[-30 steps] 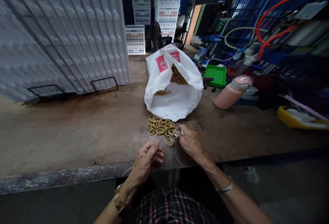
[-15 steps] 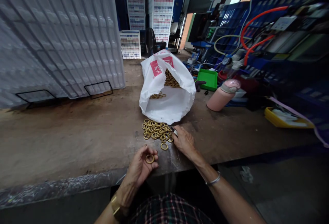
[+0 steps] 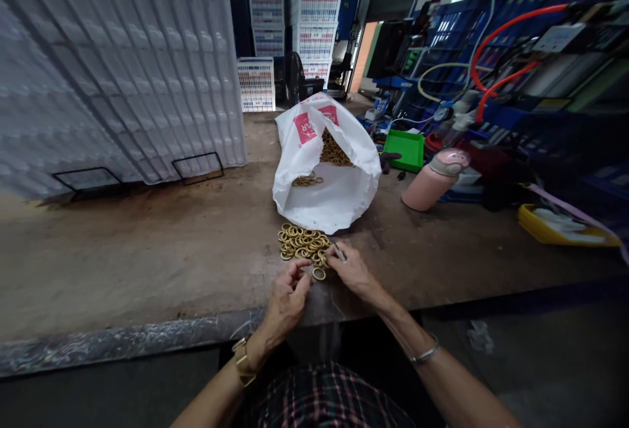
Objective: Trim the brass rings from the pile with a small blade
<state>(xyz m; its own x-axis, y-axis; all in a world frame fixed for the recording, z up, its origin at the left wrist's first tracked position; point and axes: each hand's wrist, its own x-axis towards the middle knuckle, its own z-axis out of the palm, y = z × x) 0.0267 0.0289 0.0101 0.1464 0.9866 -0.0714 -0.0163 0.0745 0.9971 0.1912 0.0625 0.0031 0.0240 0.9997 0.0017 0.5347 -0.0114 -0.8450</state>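
A pile of several brass rings (image 3: 302, 244) lies on the worn brown workbench (image 3: 147, 257), just in front of an open white plastic bag (image 3: 334, 198) with more rings inside. My left hand (image 3: 289, 297) reaches toward the near edge of the pile, fingers pinched together; what they hold, if anything, I cannot make out. My right hand (image 3: 352, 269) rests at the pile's right side, closed on a small thin metal tool (image 3: 339, 253). One single ring (image 3: 319, 274) lies between the two hands.
A pink flask (image 3: 432, 182) lies on its side to the right, beside a green tray (image 3: 405, 149) and a yellow tray (image 3: 555, 231). Stacked clear plastic trays (image 3: 118, 67) stand at the left. White crates and hoses fill the back.
My left hand, which held a ring up near the bench edge half a second ago, has moved forward to the pile. My right hand stays at the pile's right side.
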